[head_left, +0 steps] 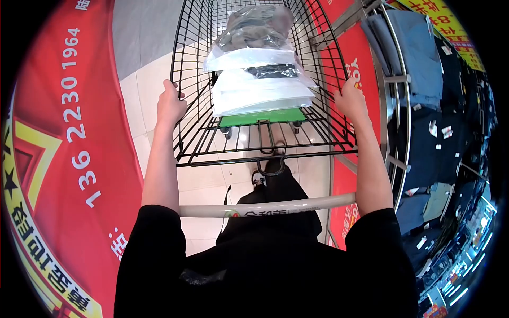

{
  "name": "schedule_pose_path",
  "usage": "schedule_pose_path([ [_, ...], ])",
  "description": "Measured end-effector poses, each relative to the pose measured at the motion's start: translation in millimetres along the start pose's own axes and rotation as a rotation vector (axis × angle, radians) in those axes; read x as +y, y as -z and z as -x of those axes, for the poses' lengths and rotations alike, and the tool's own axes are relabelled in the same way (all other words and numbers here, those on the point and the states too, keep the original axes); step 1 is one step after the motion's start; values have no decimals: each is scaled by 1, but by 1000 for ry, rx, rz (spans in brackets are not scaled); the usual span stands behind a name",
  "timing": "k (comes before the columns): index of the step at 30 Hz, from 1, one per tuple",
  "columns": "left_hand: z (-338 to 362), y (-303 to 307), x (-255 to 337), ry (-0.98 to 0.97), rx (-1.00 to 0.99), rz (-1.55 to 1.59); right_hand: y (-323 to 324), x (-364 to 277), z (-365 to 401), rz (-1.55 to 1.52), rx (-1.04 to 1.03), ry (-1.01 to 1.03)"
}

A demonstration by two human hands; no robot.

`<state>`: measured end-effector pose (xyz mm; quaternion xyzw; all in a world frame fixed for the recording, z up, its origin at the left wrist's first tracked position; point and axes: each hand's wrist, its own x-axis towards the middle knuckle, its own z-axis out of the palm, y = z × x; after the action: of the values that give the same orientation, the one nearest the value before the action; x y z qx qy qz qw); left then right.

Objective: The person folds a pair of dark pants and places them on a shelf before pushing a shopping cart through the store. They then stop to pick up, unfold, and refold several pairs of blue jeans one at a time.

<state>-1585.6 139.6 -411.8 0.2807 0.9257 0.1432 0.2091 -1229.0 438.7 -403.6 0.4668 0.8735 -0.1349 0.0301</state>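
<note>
Currently gripping cart at upper centre by its opposite sides, with left hand curled on at left of centre and right hand curled on at right of centre, well apart from each other. Lying between both hands and straight ahead of them, long axis running up the frame, with neither hand clearly nearer. Loaded with white bags between the hands, plus clear-wrapped bundle farther up and green panel below; backed at lower centre by handle, held by neither hand.
</note>
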Motion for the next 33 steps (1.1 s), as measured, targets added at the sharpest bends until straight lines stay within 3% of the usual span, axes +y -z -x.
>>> schedule_pose_path([
  [8,-125,42,13,43,18,139,17,-45,-142,24,60,58],
  [10,-154,56,11,77,33,156,27,-69,-171,-36,-11,-35],
  [19,-285,94,39,117,20,171,55,-117,-311,-106,-19,-25],
  [33,-567,131,101,-19,48,151,56,-152,-570,-140,-31,-119],
])
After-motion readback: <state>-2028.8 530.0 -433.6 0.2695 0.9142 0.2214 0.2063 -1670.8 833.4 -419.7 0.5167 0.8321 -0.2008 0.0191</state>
